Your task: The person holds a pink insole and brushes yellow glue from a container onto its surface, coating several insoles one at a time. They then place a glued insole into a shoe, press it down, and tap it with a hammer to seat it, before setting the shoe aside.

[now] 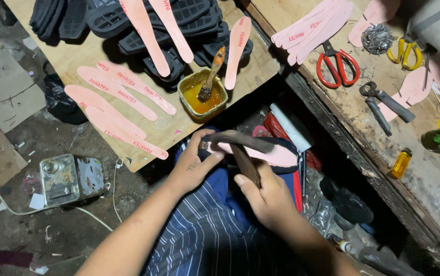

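1. Left hand (192, 164) is gripping the toe end of a black sole w/ pink insole (276, 153), fingers wrapped over its edge, holding it above the lap.
2. Right hand (266, 197) is clenching a dark hammer (240, 148); its head is sitting on the sole.
3. Glue tin (202, 94) w/ brush (212, 71) is standing on the board (76, 56), near pink insoles (122, 89) & stacked black soles (179, 20).
4. Red scissors (336, 64) & pliers (386, 105) are lying on the bench at right.

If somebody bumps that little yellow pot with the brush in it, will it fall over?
Probably not easily: the pot looks low and wide on the board. The leaning brush might tip out first. The amber liquid looks thick, so it would likely ooze slowly.
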